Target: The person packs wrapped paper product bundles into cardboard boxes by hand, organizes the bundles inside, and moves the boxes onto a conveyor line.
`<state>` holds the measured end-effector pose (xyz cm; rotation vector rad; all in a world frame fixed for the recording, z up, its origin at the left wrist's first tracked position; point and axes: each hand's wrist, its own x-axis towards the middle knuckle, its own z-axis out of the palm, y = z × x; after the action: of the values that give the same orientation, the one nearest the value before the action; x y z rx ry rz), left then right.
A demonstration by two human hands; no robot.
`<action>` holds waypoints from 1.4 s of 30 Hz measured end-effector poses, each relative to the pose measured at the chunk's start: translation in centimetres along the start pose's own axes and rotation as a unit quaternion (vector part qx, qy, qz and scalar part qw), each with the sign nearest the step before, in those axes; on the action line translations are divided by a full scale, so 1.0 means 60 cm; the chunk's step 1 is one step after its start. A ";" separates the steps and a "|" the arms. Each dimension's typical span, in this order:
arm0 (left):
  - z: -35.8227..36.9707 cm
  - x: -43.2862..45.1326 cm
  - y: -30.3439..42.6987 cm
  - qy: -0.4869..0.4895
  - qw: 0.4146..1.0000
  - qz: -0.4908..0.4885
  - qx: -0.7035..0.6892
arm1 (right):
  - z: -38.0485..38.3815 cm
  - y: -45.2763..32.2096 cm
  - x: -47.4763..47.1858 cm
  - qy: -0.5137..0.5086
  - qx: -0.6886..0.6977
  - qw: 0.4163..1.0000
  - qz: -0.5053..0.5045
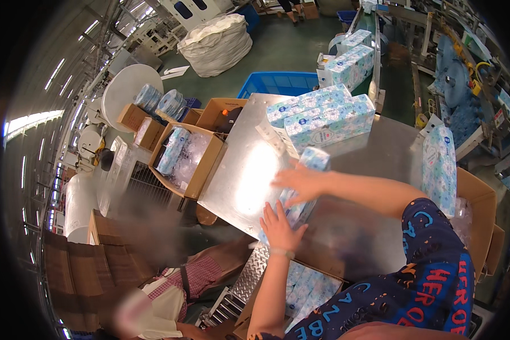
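A long tissue pack (315, 158) in blue floral wrap lies slanted across the steel table (225, 178). Across its middle is my right hand (302, 182), fingers spread and a little blurred. Lower along the same pack is my left hand (281, 227), fingers also apart; neither hand's fingers are closed around it. My hands and forearms hide much of the pack. Two similar floral packs (329, 123) sit side by side farther up the table, beyond my right hand. Below the table's near edge, a carton holds several packs (310, 291) in rows, partly behind my left forearm.
At the left a carton (214, 165) holds a floral pack and clear plastic. Another pack (440, 170) stands by a carton (476, 212) at the right. More packs (350, 66) lie along the conveyor. A blue crate (280, 80) is behind the table. A co-worker (165, 297) is at lower left.
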<state>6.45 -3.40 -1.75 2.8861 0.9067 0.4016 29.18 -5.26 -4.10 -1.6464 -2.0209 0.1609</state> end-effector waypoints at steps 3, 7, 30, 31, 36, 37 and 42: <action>0.053 0.032 -0.020 -0.104 0.991 -0.080 -0.002 | -0.137 0.127 0.013 -0.016 -0.090 0.952 0.293; 0.056 0.038 -0.010 -0.102 0.994 0.022 -0.036 | -0.248 0.330 -0.159 -0.073 -0.225 0.840 0.488; -0.199 -0.514 -0.085 0.146 0.951 -0.101 -0.255 | -0.063 -0.030 -0.358 0.163 0.195 0.807 0.533; -0.180 -0.552 -0.088 0.140 0.968 -0.093 -0.188 | -0.046 -0.024 -0.357 0.226 0.306 0.783 0.492; 0.005 -0.654 -0.124 -0.140 0.979 -0.128 -0.079 | -0.098 -0.367 -0.191 0.185 0.122 0.943 0.246; 0.054 -0.662 -0.126 -0.159 0.974 -0.148 -0.064 | -0.104 -0.429 -0.170 0.175 0.090 0.965 0.175; 0.069 -0.665 -0.135 -0.241 0.947 -0.207 -0.054 | -0.056 -0.584 -0.127 0.054 0.091 0.967 -0.232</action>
<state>-28.33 -19.61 -15.89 2.4191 1.2881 -0.2711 0.91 -22.07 10.61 -1.0155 -2.1712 0.0827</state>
